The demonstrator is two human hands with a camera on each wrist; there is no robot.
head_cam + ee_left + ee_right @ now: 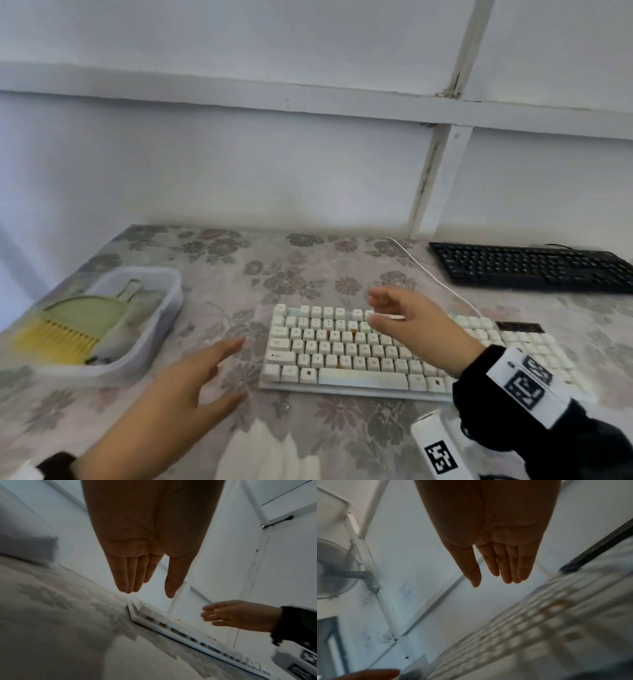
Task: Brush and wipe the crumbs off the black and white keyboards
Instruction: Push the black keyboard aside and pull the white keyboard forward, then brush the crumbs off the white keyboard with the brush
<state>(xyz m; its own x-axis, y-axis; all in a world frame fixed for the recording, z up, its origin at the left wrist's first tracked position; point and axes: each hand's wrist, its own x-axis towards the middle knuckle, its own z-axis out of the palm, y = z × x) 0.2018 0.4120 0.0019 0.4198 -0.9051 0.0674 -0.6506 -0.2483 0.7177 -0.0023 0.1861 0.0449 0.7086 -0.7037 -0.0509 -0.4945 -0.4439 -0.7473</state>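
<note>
Both hands bare, empty, over the floral surface (308,267).
L hand (178,387) hovers just left of white keyboard (342,349), fingers (226,346) straight, spread; R hand (414,325) above its top rows, fingers loose, holding nothing. Orange crumbs (352,331) betw. keys. Black keyboard (527,265) far right. Brush (58,334) w/ dustpan (85,308) in clear bin (171,291), left.

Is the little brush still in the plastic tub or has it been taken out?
In. The brush lies inside the tub beside the dustpan; both hands are empty.
</note>
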